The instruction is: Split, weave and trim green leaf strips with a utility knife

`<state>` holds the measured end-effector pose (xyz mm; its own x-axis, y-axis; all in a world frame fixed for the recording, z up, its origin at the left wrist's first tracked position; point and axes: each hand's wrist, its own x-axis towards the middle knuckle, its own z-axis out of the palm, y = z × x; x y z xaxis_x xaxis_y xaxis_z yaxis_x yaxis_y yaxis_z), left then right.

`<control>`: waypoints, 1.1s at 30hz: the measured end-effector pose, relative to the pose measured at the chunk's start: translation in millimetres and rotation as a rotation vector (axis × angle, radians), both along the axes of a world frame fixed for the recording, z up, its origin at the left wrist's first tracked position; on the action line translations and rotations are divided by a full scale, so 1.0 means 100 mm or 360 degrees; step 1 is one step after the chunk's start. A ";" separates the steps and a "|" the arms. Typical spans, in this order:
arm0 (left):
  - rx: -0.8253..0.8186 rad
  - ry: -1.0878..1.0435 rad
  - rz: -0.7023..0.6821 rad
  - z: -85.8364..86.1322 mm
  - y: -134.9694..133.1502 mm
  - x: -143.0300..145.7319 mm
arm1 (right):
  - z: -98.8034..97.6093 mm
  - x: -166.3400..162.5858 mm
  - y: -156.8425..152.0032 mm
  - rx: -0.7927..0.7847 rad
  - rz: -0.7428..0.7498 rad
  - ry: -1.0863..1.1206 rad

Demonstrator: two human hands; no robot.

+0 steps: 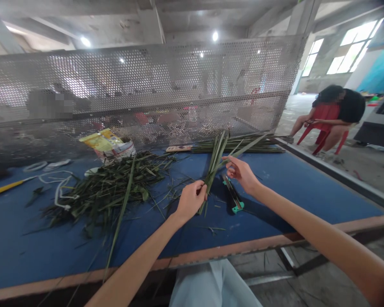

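A bunch of long green leaf strips (pixel 215 160) stands tilted above the table, pinched near its lower end by my left hand (pixel 192 198). My right hand (pixel 241 174) is just right of the bunch. Its index finger reaches out to the strips while the other fingers curl loosely; I see nothing clearly gripped in it. One pale strip (pixel 251 145) slants off to the right behind this hand. Below my right hand, a green and black utility knife (pixel 233 196) lies on the blue table (pixel 275 175).
Left of my hands is a heap of leaf pieces (pixel 115 179) with a long strip over it. Behind it stands a yellow and white bag (pixel 110 145). More strips (pixel 243 145) lie at the back before a perforated metal screen (pixel 166 94). White cord (pixel 62 192) lies left. A person (pixel 352 104) sits at right.
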<state>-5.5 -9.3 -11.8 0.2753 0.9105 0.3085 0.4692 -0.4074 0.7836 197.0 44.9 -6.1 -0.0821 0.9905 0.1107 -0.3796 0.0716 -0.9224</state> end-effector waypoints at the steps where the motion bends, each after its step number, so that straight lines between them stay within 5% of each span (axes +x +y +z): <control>1: 0.0018 0.0000 0.0016 0.00 0.00 0.00 | 0.00 -0.01 -0.01 0.0026 -0.0022 -0.0053; 10: 0.0157 -0.0270 0.0179 0.06 0.00 -0.01 | 0.02 -0.13 -0.21 0.0181 0.0306 -0.0319; 19: -0.0070 -0.0322 -0.0149 0.07 -0.08 0.08 | -0.04 -0.19 -0.24 0.0242 0.0566 -0.0806; 33: -0.0004 -0.0145 -0.0080 0.06 -0.12 0.08 | -0.04 -0.25 -0.28 0.0193 0.0403 -0.0749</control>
<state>2.8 -21.1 -5.4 0.2913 0.8971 0.3321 0.3748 -0.4264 0.8232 171.8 16.7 -10.3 -0.3847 0.9157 0.1164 0.0528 0.1477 -0.9876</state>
